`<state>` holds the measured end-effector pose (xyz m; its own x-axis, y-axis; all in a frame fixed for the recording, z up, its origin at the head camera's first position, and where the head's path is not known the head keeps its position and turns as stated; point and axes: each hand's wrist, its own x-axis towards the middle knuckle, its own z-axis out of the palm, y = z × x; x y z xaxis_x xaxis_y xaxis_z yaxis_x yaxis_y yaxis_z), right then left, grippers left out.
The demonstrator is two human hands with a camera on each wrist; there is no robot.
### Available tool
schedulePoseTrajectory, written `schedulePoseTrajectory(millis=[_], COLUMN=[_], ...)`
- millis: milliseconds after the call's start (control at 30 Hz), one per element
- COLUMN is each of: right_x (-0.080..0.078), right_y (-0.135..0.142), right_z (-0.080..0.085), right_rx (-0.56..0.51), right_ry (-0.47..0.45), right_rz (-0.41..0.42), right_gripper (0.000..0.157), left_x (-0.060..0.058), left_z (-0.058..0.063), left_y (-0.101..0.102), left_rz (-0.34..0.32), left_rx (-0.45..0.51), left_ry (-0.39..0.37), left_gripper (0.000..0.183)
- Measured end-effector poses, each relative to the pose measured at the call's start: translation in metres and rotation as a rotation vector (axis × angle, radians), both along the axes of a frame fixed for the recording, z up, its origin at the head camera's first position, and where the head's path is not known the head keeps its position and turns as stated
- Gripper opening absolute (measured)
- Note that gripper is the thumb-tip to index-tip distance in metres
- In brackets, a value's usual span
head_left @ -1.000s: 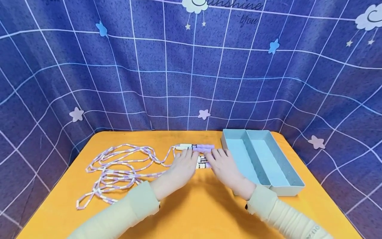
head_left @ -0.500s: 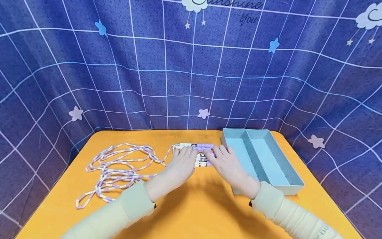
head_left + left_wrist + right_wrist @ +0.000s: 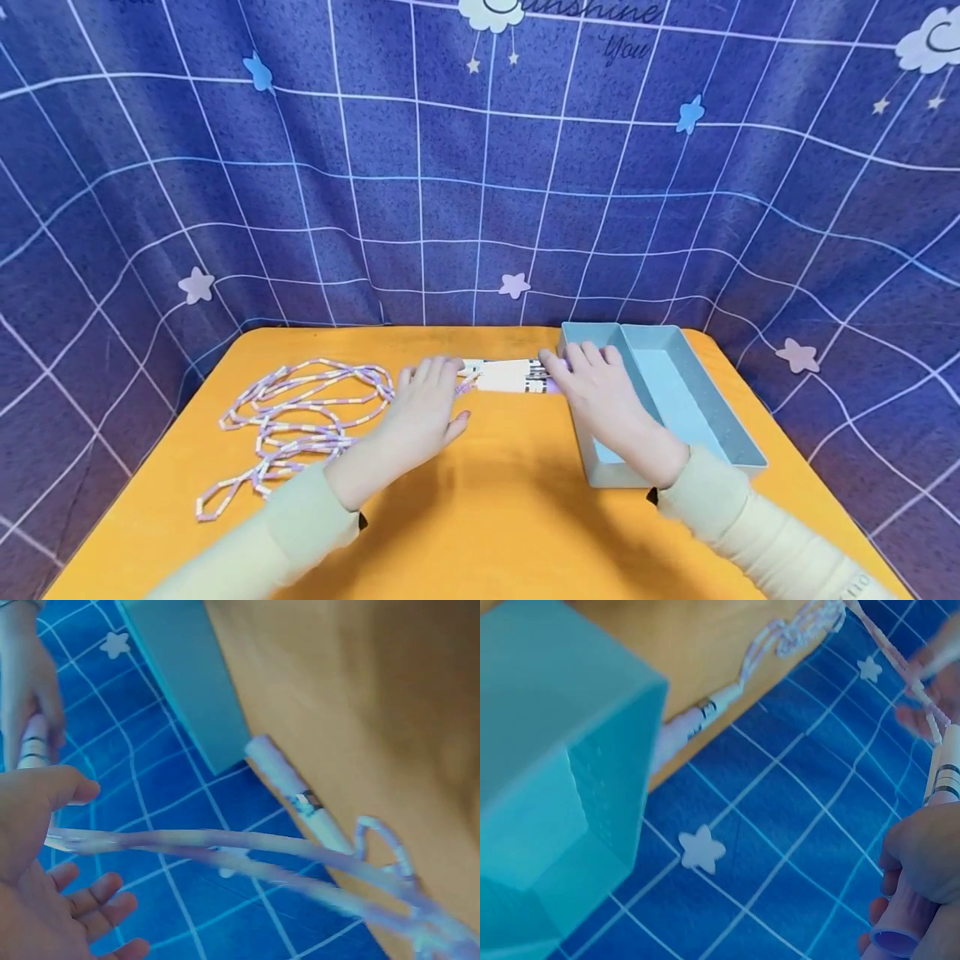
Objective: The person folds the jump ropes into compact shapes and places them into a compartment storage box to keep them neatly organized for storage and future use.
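Observation:
Purple-and-white jump rope handles [image 3: 949, 761] are gripped in my right hand [image 3: 600, 392], their white ends pointing left in the head view. My left hand [image 3: 427, 417] is beside those ends, its thumb and fingers apart. In the left wrist view, two beaded rope strands [image 3: 247, 851] stretch away from the held handles, passing by the left hand [image 3: 45, 832]. Another jump rope handle [image 3: 697, 720] lies on the table at the back, largely hidden in the head view. Loose coils of the beaded rope [image 3: 300, 417] spread over the table's left side.
A light blue box [image 3: 686, 400] with two long compartments stands on the right, under and beside the right forearm. The orange table [image 3: 510, 517] ends at the back against a blue grid-patterned curtain [image 3: 450, 208].
The hands have drawn apart, left hand leftward and right hand rightward toward the box. The gripped handles have come up and right with the right hand; the left fingers have spread.

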<state>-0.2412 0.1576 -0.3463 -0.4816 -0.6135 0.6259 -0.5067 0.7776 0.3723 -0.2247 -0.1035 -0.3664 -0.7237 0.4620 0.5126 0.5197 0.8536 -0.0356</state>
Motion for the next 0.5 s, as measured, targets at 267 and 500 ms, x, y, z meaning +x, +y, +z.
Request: schedulePoseTrajectory(millis=[267,500], right_x=[-0.005,-0.008], right_y=[0.013,0.027], right_z=[0.015,0.035], right_rx=[-0.032,-0.112], right_ry=[0.094,0.176], right_rz=[-0.002,-0.013], right_gripper=[0.023,0.024], left_x=[-0.006,-0.006], left_z=[-0.033,-0.051], left_y=[-0.019,-0.032], left_rz=[-0.002,-0.008], left_rx=[0.106,0.145], left_ry=[-0.084,-0.142], left_gripper=[0.051,0.043])
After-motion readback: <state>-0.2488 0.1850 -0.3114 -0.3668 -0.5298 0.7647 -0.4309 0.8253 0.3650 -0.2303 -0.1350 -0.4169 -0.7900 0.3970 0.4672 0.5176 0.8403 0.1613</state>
